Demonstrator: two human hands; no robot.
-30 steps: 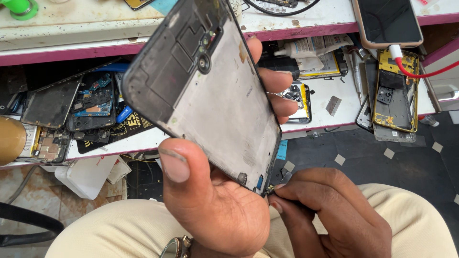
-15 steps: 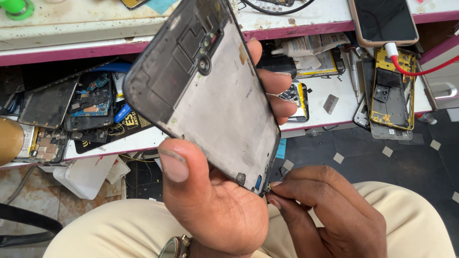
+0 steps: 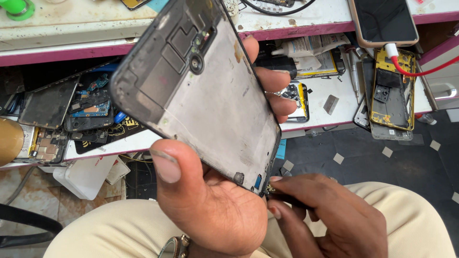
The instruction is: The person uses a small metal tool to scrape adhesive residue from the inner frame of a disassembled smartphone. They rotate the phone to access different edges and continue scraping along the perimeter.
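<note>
Little moved: left hand (image 3: 210, 210) grips phone frame (image 3: 201, 91); right hand (image 3: 330, 220) apparently pinches its corner.

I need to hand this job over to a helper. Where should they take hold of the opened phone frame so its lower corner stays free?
Probably best by the two long edges of the phone frame, coming from behind. It is flat and thin and tilted up, so the left hand has its thumb on one long edge and fingers wrapped over the other. That grip leaves the lower corner open, where the right hand is working.
</note>
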